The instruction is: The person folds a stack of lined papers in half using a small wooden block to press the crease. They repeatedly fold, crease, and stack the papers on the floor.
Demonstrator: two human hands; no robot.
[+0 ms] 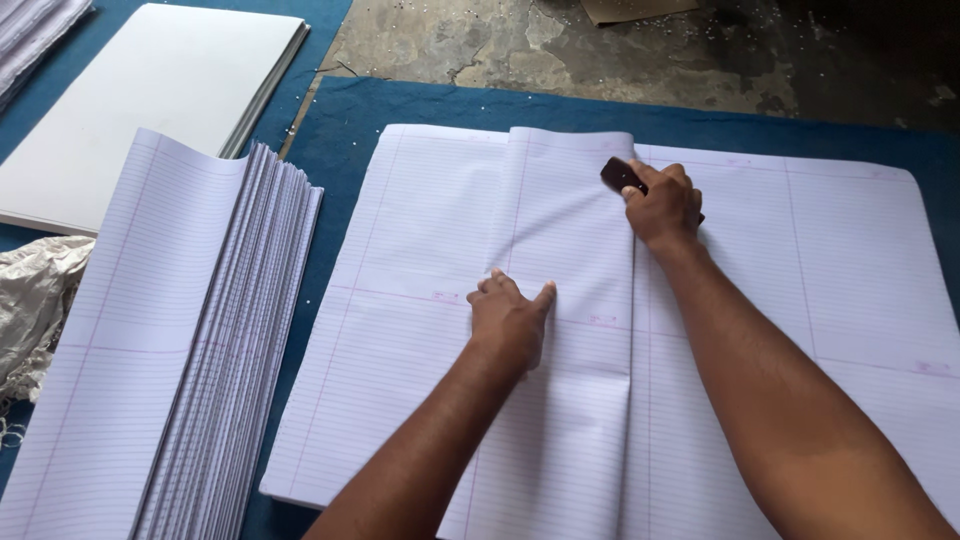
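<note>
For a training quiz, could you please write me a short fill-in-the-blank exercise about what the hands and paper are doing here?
1. The right hand grips a small dark ____ against the fold of the ruled sheet.
2. The left hand lies ____ on that sheet.
3. The stack of folded ruled sheets lies to the ____ of the hands.
4. The cloth under the paper is ____.

Missing words: block; flat; left; blue

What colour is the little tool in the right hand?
Dark brown; the tool shows in the head view, gripped by the right hand.
</note>
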